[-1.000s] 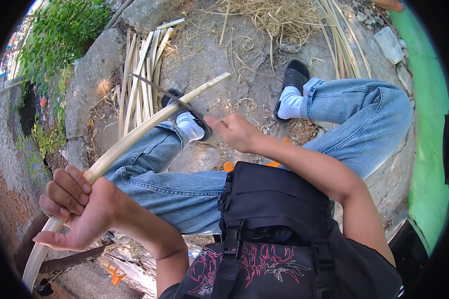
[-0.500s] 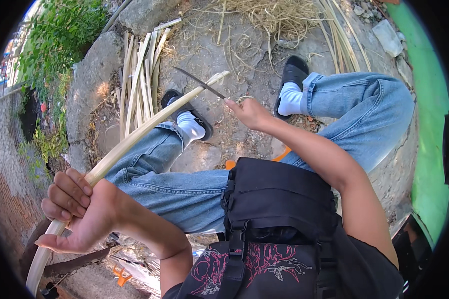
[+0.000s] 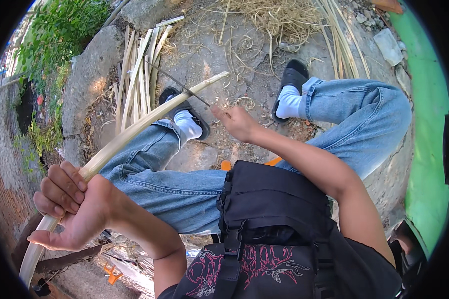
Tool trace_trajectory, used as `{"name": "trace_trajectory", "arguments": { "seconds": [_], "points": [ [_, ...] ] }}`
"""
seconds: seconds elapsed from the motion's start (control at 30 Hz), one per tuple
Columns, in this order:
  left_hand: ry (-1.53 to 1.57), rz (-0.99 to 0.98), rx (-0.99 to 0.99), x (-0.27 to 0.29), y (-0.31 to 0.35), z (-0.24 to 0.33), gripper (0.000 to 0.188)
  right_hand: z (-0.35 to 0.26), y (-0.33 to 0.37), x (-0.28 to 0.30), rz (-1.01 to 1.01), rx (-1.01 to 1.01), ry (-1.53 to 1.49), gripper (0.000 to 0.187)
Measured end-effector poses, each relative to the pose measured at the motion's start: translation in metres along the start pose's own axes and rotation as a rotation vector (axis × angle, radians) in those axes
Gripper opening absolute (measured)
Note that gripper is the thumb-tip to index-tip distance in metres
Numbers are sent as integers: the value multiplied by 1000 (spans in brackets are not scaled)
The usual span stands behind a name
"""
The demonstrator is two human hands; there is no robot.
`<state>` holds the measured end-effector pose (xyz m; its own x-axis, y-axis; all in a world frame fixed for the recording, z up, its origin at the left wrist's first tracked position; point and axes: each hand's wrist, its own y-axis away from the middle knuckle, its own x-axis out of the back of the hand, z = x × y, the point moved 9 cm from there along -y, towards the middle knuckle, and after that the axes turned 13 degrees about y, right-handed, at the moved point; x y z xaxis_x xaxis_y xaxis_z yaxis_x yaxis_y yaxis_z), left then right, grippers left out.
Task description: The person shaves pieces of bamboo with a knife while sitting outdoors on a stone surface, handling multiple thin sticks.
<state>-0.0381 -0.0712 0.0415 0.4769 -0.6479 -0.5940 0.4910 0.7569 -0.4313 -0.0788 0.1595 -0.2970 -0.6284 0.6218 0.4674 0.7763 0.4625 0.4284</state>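
A long pale strip of split bamboo (image 3: 134,128) runs slantwise from the lower left up to the middle of the view. My left hand (image 3: 70,204) is closed round its lower part, fingers wrapped over it. In my right hand (image 3: 237,122) is a knife with a long, thin dark blade (image 3: 169,78); its handle is hidden in my fist. The blade lies across the bamboo strip a little short of its far end, touching or very close to it.
Several split bamboo strips (image 3: 140,79) lie in a pile beyond my left foot. Curly shavings (image 3: 279,20) heap up at the far side, beside long thin strips (image 3: 340,40). Leafy plants (image 3: 65,35) grow far left. A green wall (image 3: 426,124) stands right. A black bag (image 3: 279,199) rests on my lap.
My right hand has come nearer and to the left, drawing the knife blade down along the bamboo strip from near its tip. My left hand keeps its grip, shifted slightly left.
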Motion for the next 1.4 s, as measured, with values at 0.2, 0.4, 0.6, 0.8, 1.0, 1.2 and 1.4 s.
{"name": "trace_trajectory", "arguments": {
  "seconds": [0.2,0.4,0.6,0.8,1.0,1.2,1.4],
  "points": [
    [-68,74,-34,11,-1,1,52,52,-8,0,-81,-332,104,84],
    [-87,99,-54,3,1,6,50,84,-8,-1,22,-447,45,85],
    [-263,235,-193,8,-1,10,50,38,-17,-7,-71,-162,82,87],
    [-320,329,-205,26,-7,7,51,183,-15,15,95,-581,229,81],
    [-356,323,-277,24,-12,12,58,51,-41,-8,-28,-160,5,79],
    [-268,165,-163,32,-26,7,59,123,-28,-11,-173,-585,-78,76],
    [-223,51,-126,15,-29,2,59,73,-35,-3,-62,-202,-10,76]
  ]
}}
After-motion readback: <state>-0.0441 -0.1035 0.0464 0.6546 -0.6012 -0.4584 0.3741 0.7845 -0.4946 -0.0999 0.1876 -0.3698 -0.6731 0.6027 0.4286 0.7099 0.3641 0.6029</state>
